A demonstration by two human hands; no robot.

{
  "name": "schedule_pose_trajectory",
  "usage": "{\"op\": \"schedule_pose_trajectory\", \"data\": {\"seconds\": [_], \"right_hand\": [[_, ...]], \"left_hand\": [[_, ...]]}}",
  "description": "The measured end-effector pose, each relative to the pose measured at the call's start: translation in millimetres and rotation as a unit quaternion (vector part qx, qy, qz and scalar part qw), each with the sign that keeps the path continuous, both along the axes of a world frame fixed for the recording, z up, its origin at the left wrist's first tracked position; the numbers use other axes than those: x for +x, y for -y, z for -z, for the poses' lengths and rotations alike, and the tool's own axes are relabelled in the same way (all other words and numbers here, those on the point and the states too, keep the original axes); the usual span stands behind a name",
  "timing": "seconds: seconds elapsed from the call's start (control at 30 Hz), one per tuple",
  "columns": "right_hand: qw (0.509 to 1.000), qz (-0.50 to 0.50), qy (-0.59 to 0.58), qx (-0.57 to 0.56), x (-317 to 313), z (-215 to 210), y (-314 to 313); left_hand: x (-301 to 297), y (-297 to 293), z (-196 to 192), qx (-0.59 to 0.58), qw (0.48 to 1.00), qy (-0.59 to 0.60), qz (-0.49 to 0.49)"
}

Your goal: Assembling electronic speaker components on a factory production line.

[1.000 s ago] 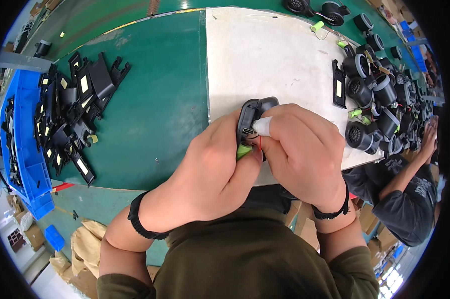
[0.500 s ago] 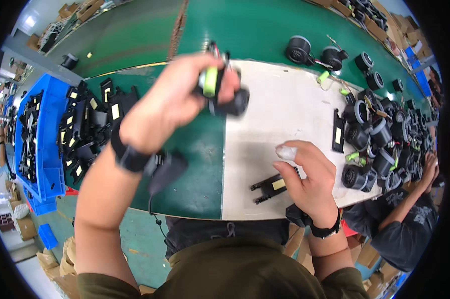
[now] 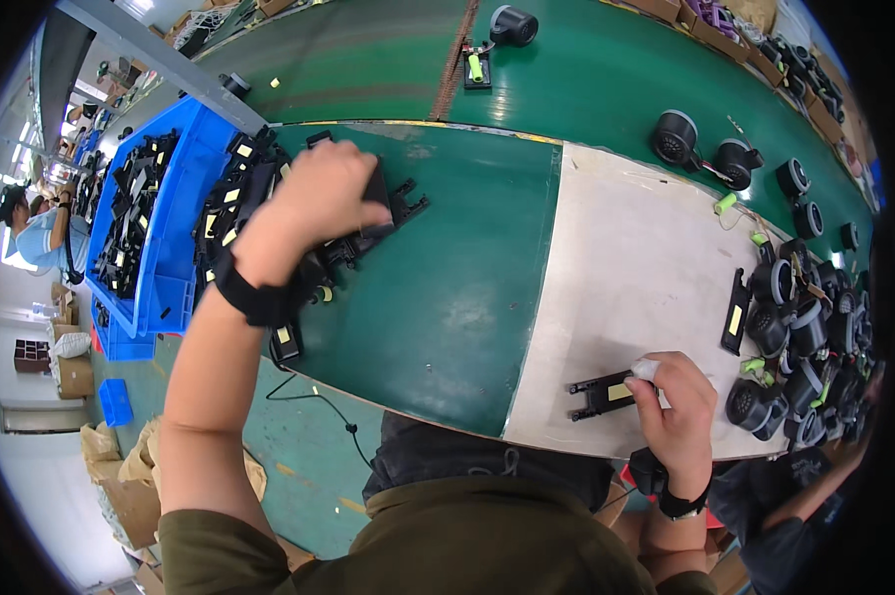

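Green tabletop (image 3: pixel 447 297) under me: my left hand (image 3: pixel 319 198) has swung over and now closes on a black bracket (image 3: pixel 393 213) in the pile, while my right hand (image 3: pixel 671 397) pinches another bracket (image 3: pixel 606 394) on the white mat (image 3: pixel 636 268).

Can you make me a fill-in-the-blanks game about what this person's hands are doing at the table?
1. The left hand reaches into a pile of ____ plastic brackets.
2. That pile lies next to a big ____ bin.
3. The right hand rests on a bracket with a ____ sticker.
4. That bracket lies on the ____ mat, not the green one.

Missing words: black; blue; yellow; white
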State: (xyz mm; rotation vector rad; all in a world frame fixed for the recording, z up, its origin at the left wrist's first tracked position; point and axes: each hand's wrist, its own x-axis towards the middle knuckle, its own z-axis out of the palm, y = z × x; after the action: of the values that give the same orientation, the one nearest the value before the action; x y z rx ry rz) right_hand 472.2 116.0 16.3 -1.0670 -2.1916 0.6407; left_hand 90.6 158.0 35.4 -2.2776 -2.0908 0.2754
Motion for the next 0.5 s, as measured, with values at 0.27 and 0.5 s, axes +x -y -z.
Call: {"op": "schedule_pose_trajectory", "data": {"seconds": [0.27, 0.5], "right_hand": [[0.995, -0.082, -0.003, 0.058, -29.0, -3.3, 6.7], [0.995, -0.086, -0.008, 0.047, -17.9, 4.6, 15.0]], "left_hand": [[15.2, 28.0, 23.2, -0.029, 0.999, 0.019, -0.002], [20.9, 36.8, 13.3, -0.065, 0.989, 0.129, 0.018]]}}
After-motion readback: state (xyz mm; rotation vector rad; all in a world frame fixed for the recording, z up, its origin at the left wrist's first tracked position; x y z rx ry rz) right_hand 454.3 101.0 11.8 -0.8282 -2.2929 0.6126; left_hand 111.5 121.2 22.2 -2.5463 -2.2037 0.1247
